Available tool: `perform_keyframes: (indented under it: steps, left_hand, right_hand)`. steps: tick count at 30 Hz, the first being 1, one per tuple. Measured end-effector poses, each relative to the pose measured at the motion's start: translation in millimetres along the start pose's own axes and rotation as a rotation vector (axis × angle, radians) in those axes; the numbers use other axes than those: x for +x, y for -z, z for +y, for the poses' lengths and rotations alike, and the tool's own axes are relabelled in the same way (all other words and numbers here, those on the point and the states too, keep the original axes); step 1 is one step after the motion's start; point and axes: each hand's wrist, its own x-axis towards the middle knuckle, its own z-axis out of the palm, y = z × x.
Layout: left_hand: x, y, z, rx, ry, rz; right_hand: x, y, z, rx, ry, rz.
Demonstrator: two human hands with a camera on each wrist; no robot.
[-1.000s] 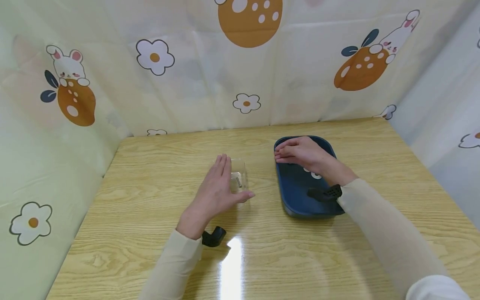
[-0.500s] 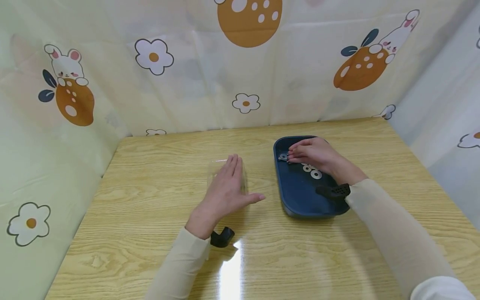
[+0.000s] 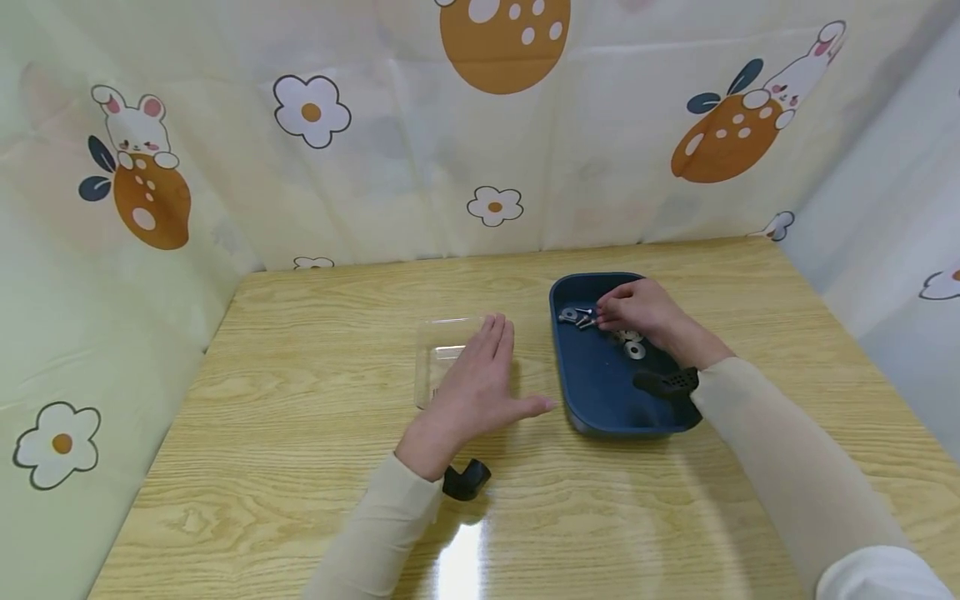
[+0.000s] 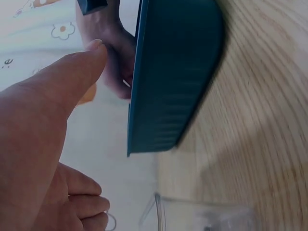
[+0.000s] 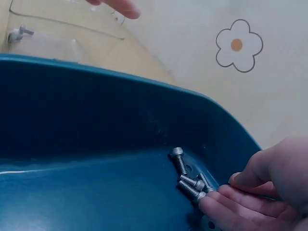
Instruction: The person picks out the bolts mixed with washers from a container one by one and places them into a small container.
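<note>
In the head view, my right hand reaches into a dark blue plastic bin. Its bent fingertips touch socket-head screws in the bin's far corner, seen in the right wrist view; no screw shows plainly gripped. Washers lie by that hand, partly covered by it. My left hand hovers between the bin and a clear plastic box, fingers straight and thumb stretched toward the bin. It holds nothing and hides the box's right part. Small screws lie in the clear box.
Both containers stand on a wood-grain table. A patterned curtain closes off the back and sides. The bin's raised rim surrounds the right hand. Black straps with camera mounts sit at both wrists.
My left hand has moved right, uncovering the left of the clear box. My right hand has drawn right from the bin's left rim, exposing screws and washers, and its fingers have curled more.
</note>
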Motion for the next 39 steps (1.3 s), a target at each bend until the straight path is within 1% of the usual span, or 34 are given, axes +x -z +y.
perform_keyframes:
  steps: [4,8,12,15,19,25,30,39]
  left_hand:
    - [2.0,-4.9,6.3,0.010,-0.018,-0.007]
    - [3.7,-9.8,13.4,0.012,-0.020,-0.021]
    - [5.3,-13.5,21.0,0.009,-0.029,-0.045]
    - [7.1,-16.7,26.1,0.004,-0.042,-0.056]
    - [9.8,-21.4,31.1,0.015,-0.053,-0.066]
    - [12.4,-28.0,34.0,0.039,-0.074,-0.068]
    - [13.3,-30.0,34.4,0.052,-0.080,-0.065]
    - [13.2,-30.4,34.3,0.052,-0.080,-0.060]
  right_hand:
    - [2.1,-2,3,-0.041,-0.004,0.025]
    - [4.2,-3,4,-0.070,-0.012,0.040]
    - [4.7,-4,5,-0.097,-0.009,0.030]
    - [4.7,-6,5,-0.112,-0.012,0.014]
    - [4.4,-10,4,-0.123,-0.013,0.012]
    - [3.0,-15,-1,-0.097,-0.029,-0.001]
    - [3.0,-16,-1,-0.090,-0.048,0.000]
    - [5.8,-22,0,0.012,-0.078,-0.064]
